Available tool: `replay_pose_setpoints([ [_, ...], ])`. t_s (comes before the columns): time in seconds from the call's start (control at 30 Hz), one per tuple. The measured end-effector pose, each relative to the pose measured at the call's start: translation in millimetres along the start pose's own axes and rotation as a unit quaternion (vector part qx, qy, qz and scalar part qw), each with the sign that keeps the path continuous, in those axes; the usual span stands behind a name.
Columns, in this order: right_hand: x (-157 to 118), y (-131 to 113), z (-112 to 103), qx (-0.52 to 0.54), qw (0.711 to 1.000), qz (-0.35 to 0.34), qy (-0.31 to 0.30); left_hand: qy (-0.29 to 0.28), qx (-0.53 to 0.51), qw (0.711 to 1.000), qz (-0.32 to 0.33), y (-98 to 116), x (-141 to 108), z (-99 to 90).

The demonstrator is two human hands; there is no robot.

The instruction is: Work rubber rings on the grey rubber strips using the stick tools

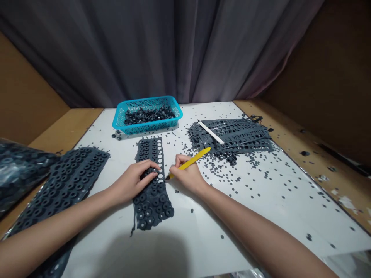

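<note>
A narrow dark rubber sheet lies lengthwise before me, covered in rows of raised ring-shaped parts. Along its right side runs a column of round holes showing white. My left hand rests on the sheet, thumb and index fingertips close together at that column, pressing on it. In my right hand is a yellow pen-shaped tool, gripped like a pencil. Its dark tip points down-left to the sheet's right edge, by the lowest white holes. Whether the tip touches rubber I cannot tell.
Behind stands a blue basket of small black parts. To the right, holed sheets are piled under a white pen-shaped tool, with black discs scattered around. Another rubber sheet and a filled plastic bag lie left.
</note>
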State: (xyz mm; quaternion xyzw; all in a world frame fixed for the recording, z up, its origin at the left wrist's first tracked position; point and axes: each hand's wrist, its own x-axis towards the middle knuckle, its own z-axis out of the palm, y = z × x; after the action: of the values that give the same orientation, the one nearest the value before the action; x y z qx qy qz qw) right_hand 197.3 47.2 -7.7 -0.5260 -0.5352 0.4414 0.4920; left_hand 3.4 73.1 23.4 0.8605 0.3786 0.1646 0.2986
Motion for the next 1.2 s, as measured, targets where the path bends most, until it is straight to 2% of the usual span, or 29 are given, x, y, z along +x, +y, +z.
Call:
replay_pose_setpoints([
  [0.13, -1.9, -2.1, 0.3, 0.015, 0.999, 0.003, -0.032, -0.062, 0.011, 0.995, 0.083, 2.6, 1.3, 2.2],
  [0.3, -7.8, -1.2, 4.0, -0.030, 0.998, -0.012, -0.049, -0.129, 0.031, 0.987, 0.087, 6.4, 4.3, 1.8],
  [0.47, -10.1, -0.7, 4.4, -0.077, 0.996, -0.016, -0.046, -0.157, 0.079, 0.981, 0.087, 10.1, 7.6, 0.7],
  [0.63, -11.2, -1.1, 4.1, -0.120, 0.991, -0.037, -0.054, -0.163, 0.102, 0.973, 0.128, 9.2, 3.8, 3.5],
  [0.8, -9.7, -1.9, 3.1, -0.153, 0.985, -0.047, -0.063, -0.132, 0.106, 0.974, 0.150, -2.4, -2.9, 14.0],
  [0.93, -8.2, -1.8, 2.6, -0.146, 0.986, -0.051, -0.066, -0.110, 0.028, 0.984, 0.137, -7.8, -4.5, 17.7],
  [1.0, -7.9, -1.3, 2.6, -0.147, 0.986, -0.052, -0.068, -0.075, -0.020, 0.991, 0.107, -7.8, -4.5, 16.6],
  [1.1, -7.9, -1.5, 2.5, -0.150, 0.985, -0.049, -0.066, 0.010, -0.062, 0.998, 0.028, -8.2, -2.5, 12.6],
  [1.2, -7.9, -2.9, 2.2, -0.142, 0.987, -0.039, -0.063, 0.094, -0.142, 0.982, -0.084, -10.2, 3.4, 6.4],
])
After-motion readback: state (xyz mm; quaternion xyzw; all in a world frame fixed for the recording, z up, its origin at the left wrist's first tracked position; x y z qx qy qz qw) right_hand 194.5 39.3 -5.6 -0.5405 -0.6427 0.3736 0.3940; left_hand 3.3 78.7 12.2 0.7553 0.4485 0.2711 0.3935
